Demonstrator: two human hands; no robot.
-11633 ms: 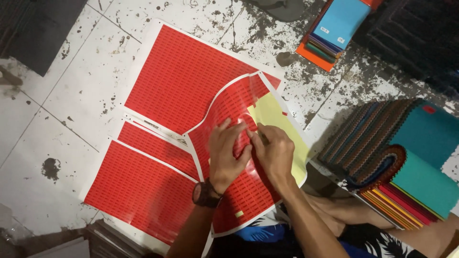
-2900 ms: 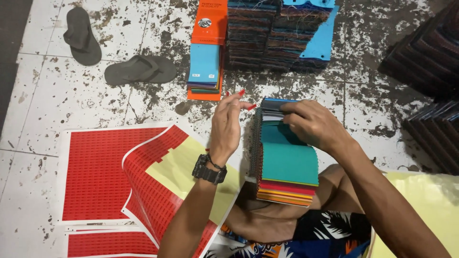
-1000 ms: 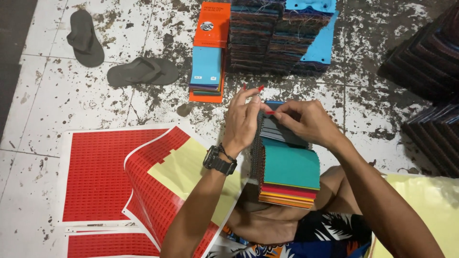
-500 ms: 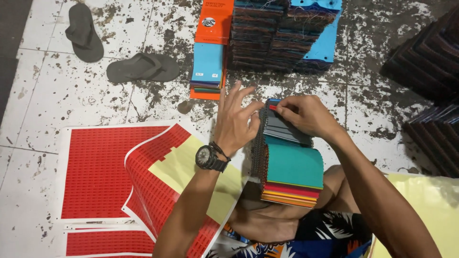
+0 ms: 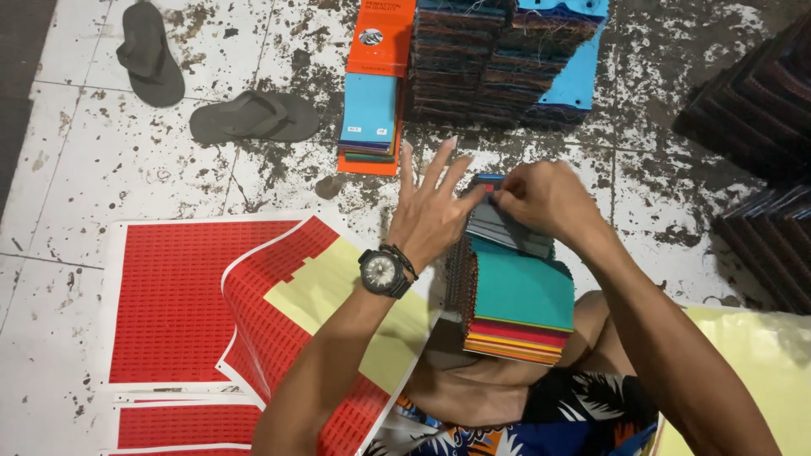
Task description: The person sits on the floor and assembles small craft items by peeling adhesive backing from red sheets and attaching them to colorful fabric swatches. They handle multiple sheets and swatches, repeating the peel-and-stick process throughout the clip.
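1. Swatch stack (image 5: 517, 295): thick bundle of coloured sheets, teal on top, red, orange and yellow edges below. Centre of the frame, resting on the person's leg.
2. Left hand (image 5: 431, 215): centre, just left of the stack's far end. Fingers (image 5: 408, 165) spread wide and pointing up the frame; thumb pressed to the stack's upper corner. Nothing gripped. Black wristwatch (image 5: 382, 272) and dark band on the wrist.
3. Right hand (image 5: 545, 196): centre right, over the far end of the stack. Fingers curled, pinching a small red sticker (image 5: 492, 190) at the top grey sheets, close to the left thumb.
4. Red sticker sheets (image 5: 182, 304): lower left, flat on the floor; one curled sheet shows pale yellow backing (image 5: 346, 291) where labels are gone.
5. Orange and blue swatch booklets (image 5: 372, 93): upper centre, stacked on the floor.
6. Tall pile of dark swatch bundles (image 5: 498, 59): top centre, blue cover at its right.
7. Dark bundles (image 5: 760, 143): right edge.
8. Two grey sandals (image 5: 253, 116): upper left.
9. Floor (image 5: 110, 177): white tiles, heavily stained.
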